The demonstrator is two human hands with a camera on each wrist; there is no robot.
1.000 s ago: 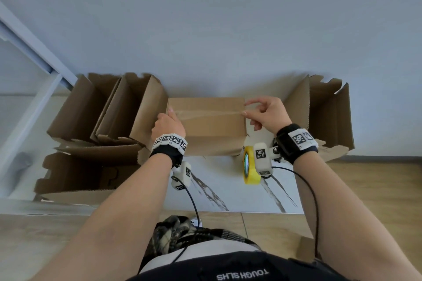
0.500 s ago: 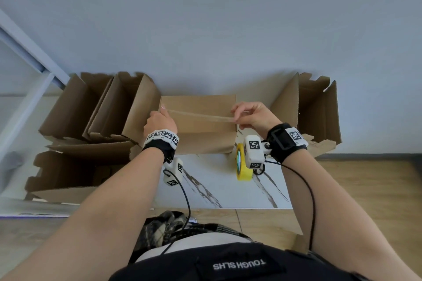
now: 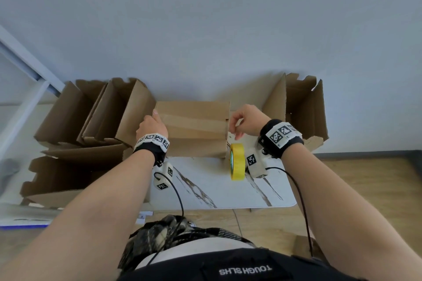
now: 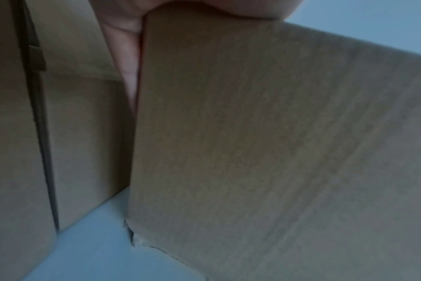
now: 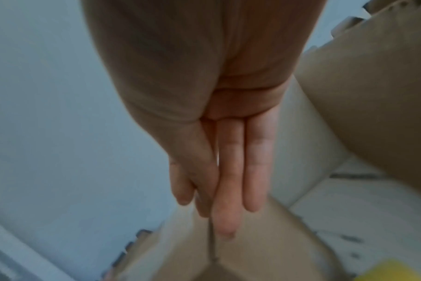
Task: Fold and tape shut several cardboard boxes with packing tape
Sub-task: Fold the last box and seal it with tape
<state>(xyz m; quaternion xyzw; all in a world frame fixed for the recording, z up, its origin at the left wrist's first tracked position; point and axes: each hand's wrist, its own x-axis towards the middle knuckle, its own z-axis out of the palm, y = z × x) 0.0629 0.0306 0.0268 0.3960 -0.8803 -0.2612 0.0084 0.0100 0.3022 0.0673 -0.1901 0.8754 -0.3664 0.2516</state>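
Tape strip (image 3: pixel 194 121) runs across the top of the closed middle box (image 3: pixel 191 141), left edge to right edge, so this box looks nearly sealed; strip end at the right edge prob still needs pressing down. Open boxes wait far left (image 3: pixel 96 112), near left (image 3: pixel 68 175) and far right (image 3: pixel 303 109), flaps up, untaped, so most of the job is left. Yellow tape roll (image 3: pixel 237 162) stands on edge on the white table (image 3: pixel 205 189), just right of the box's near corner. Left hand (image 3: pixel 151 125) wraps the box's left top edge, thumb on top. Right hand (image 5: pixel 219 171) hangs at the right edge, fingers straight, together, pointing down; whether it pinches tape, can't tell
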